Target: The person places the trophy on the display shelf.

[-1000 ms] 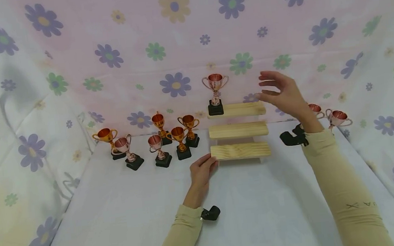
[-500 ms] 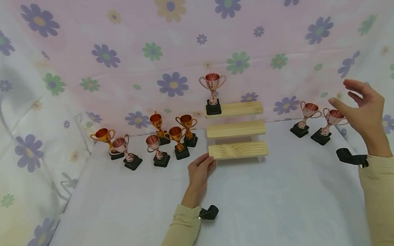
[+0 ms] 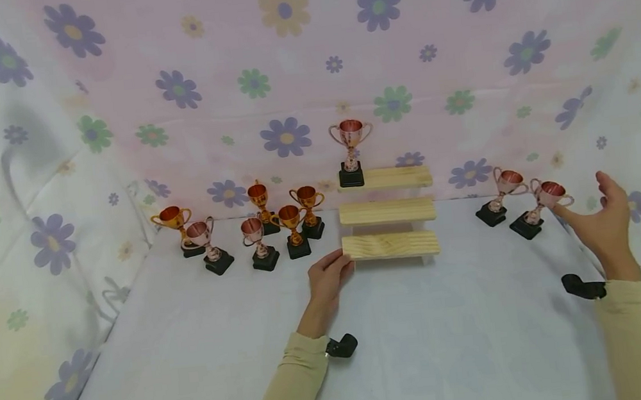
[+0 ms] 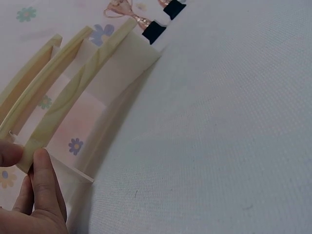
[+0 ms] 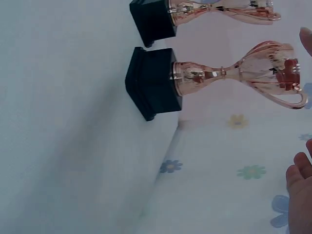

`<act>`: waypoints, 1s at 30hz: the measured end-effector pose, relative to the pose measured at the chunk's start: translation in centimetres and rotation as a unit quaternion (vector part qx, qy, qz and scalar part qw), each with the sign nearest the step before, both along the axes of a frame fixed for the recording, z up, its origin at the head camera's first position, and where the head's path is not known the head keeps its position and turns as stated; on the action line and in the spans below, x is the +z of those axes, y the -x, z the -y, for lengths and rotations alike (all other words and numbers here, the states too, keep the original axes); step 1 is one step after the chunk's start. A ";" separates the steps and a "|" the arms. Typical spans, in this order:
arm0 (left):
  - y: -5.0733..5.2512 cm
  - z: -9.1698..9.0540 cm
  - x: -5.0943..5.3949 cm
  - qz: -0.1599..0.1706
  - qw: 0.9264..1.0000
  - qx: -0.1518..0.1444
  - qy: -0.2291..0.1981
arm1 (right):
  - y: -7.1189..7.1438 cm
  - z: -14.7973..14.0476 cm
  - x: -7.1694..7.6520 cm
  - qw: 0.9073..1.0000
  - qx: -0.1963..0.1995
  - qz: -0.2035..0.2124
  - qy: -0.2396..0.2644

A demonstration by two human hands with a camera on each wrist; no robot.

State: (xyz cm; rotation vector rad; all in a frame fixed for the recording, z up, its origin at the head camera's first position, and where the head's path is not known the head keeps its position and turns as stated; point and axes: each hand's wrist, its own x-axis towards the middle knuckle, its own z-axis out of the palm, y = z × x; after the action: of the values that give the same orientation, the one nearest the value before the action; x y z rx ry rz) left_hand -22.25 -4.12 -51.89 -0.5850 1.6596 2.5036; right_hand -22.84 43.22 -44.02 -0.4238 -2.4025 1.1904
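Observation:
My left hand pinches the left end of the lowest step of a three-step wooden display stand; the left wrist view shows thumb and fingers on either side of the board. A rose-gold trophy cup with a black base stands at the left end of the top step. On the right, my right hand has its thumb and fingers spread beside the nearer of two rose-gold trophies, holding nothing. The right wrist view shows that trophy between thumb and fingers, contact not visible.
Behind it to the left stands the other rose-gold trophy. Left of the stand are several gold trophies and two rose-gold trophies. Flower-patterned cloth walls the back and sides of the white table.
My right hand has moved from beside the top step to the right, then down to the nearer right-hand trophy. The left hand stays on the lowest step.

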 end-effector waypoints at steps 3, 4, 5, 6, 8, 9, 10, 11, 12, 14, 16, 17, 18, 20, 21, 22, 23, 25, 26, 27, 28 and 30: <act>-0.1 -0.1 0.0 -0.002 1.000 -0.001 0.001 | 0.3 -0.5 -1.1 1.000 0.004 0.019 0.016; -0.1 -0.2 0.0 -0.002 1.000 -0.002 0.001 | 0.4 -0.6 -1.4 0.999 0.006 0.027 0.021; -0.1 -0.2 0.0 -0.002 1.000 -0.003 0.002 | 0.5 -0.7 -1.7 0.999 0.007 0.034 0.026; -0.2 -0.2 0.0 -0.001 1.000 -0.004 0.001 | 0.6 -0.8 -2.0 0.999 0.009 0.037 0.032; -0.2 -0.2 0.0 0.000 1.000 -0.004 0.000 | 0.8 -0.9 -2.6 0.998 0.015 0.045 0.042; -0.1 -0.2 0.0 -0.001 1.000 -0.005 0.001 | 0.9 -0.9 -2.8 0.998 0.017 0.046 0.049; -0.1 -0.2 -0.1 -0.001 1.000 -0.005 0.000 | 1.0 -0.9 -3.1 0.997 0.018 0.047 0.054; -0.1 -0.2 -0.1 -0.001 1.000 -0.005 0.000 | 1.1 -0.8 -3.2 0.997 0.020 0.046 0.059; -0.1 -0.2 -0.1 -0.004 1.000 -0.005 0.001 | 1.2 -0.8 -3.4 0.997 0.020 0.045 0.059; -0.2 -0.3 -0.1 -0.007 1.000 -0.006 0.003 | 1.4 -0.7 -3.7 0.997 0.026 0.040 0.060; -0.2 -0.3 0.0 -0.008 1.000 -0.005 0.005 | 1.6 -0.5 -3.9 0.997 0.035 0.028 0.063; -0.2 -0.2 0.0 -0.008 1.000 -0.004 0.006 | 1.6 -0.5 -4.0 0.997 0.043 0.020 0.068; -0.3 -0.2 0.0 -0.009 1.000 -0.003 0.006 | 1.7 -0.4 -4.0 0.996 0.050 0.013 0.073; -0.3 -0.2 0.1 -0.009 1.000 -0.001 0.005 | 1.9 -0.2 -4.1 0.995 0.059 -0.003 0.084; -0.3 -0.2 0.1 -0.009 1.000 0.000 0.004 | 2.0 -0.1 -4.1 0.994 0.060 -0.006 0.086; -0.3 -0.1 0.1 -0.008 1.000 0.001 0.003 | 2.1 0.1 -4.1 0.994 0.061 -0.008 0.090; -0.3 -0.1 0.1 -0.009 1.000 0.001 0.003 | 2.2 0.2 -4.1 0.994 0.061 -0.009 0.090; -0.3 -0.1 0.1 -0.009 1.000 0.000 0.002 | 2.4 0.5 -4.1 0.994 0.057 -0.009 0.090; -0.3 0.0 0.1 -0.009 1.000 0.000 0.002 | 2.5 0.6 -4.2 0.994 0.055 -0.007 0.090; -0.3 0.0 0.1 -0.007 1.000 0.001 0.001 | 2.6 0.7 -4.2 0.994 0.053 -0.006 0.094; -0.3 0.0 0.1 -0.009 1.000 0.000 0.001 | 2.7 0.8 -4.3 0.994 0.052 -0.005 0.094; -0.3 0.0 0.2 -0.008 1.000 0.000 0.000 | 2.9 0.8 -4.4 0.994 0.050 -0.006 0.095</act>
State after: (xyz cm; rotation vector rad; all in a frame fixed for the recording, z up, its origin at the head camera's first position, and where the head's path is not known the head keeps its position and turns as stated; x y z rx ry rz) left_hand -21.95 -4.12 -51.70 -0.5681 1.6659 2.5140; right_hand -25.71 42.43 -48.45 -0.3566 -2.3334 1.4684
